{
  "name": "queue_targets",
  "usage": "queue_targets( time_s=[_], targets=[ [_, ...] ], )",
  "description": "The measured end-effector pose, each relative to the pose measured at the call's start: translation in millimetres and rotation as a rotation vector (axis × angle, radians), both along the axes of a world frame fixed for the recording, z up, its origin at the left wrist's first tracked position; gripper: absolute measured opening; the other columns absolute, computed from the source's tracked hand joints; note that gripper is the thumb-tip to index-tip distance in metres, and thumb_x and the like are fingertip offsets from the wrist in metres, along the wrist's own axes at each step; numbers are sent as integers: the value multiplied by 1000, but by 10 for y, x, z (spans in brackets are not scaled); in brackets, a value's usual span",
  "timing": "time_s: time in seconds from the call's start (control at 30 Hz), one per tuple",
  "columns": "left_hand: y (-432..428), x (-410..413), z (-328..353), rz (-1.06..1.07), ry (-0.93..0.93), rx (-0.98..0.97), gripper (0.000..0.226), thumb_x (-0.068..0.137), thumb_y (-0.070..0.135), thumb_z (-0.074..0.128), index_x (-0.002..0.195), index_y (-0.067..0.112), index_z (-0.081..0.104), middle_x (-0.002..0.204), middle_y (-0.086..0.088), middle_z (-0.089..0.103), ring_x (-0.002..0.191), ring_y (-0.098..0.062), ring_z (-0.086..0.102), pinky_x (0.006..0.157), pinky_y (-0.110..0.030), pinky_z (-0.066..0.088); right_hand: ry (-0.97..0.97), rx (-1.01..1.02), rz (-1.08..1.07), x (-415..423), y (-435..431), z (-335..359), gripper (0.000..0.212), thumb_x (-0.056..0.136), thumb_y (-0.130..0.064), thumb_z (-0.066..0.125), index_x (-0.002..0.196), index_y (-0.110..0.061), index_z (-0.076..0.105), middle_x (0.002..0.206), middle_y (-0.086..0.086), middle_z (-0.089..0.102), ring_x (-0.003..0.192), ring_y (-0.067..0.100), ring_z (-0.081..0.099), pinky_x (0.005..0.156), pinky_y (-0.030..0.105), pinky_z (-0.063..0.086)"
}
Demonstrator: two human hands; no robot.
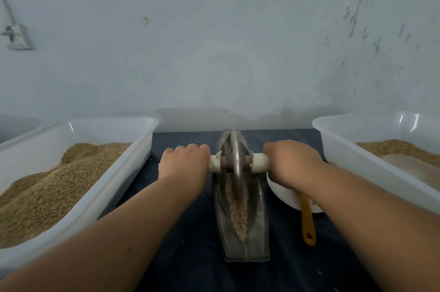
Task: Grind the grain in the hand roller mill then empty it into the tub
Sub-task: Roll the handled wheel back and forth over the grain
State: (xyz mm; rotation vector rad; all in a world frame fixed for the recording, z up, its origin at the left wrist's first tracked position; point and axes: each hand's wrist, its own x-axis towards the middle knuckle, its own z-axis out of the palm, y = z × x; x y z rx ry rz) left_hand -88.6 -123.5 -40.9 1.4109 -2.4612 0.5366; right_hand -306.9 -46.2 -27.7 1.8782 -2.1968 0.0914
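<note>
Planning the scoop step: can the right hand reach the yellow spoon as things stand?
Probably yes once it lets go: right hand grips the mill handle; the spoon lies bare beside its wrist.

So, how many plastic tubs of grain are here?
2. The left tub stands left of the mill; the right tub, right of it, is partly cut off. Others may be hidden.

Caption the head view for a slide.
Left hand and right hand grip the roller, crushing grain in its trough.
</note>
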Motion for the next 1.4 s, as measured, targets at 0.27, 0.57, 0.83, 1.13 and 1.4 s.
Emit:
queue_targets(
  time_s=[0.27,0.57,0.83,1.13,1.4],
  targets=[
    [-507,-235,201,72,-42,-13,20,84,13,56,97,26,49,99,1,62,98,-25,56,76,-36,30,182,-222,17,-180,-474,46,22,81,-17,64,87,-24,44,69,-4,36,64,23,43,59,32,29],
    [-376,-157,136,31,-3,96,23,83,11,59,91,25,43,82,5,48,75,-20,49,68,-36,35,72,-12,-61,-134,-327,59,25,80,-19,68,90,-27,47,74,-4,51,63,15,49,53,30,39],
    [220,135,165,-6,-53,134,27,84,14,59,89,28,37,77,9,41,73,-16,46,67,-34,35,1,88,-32,104,361,88,18,82,-21,60,90,-29,46,78,-6,54,68,12,53,64,33,52],
    [420,292,133,-18,9,181,34,83,18,61,78,34,31,77,11,44,69,-10,45,68,-31,36,-21,205,-6,173,591,218,26,79,-20,61,101,-31,54,81,-7,55,71,11,53,64,31,49],
    [-120,-43,218,64,0,235,20,84,19,57,88,32,42,94,7,57,91,-20,54,76,-35,33,-36,207,-84,35,-10,288,28,82,-21,67,108,-27,58,88,-2,58,80,19,58,69,34,49]
  ],
)
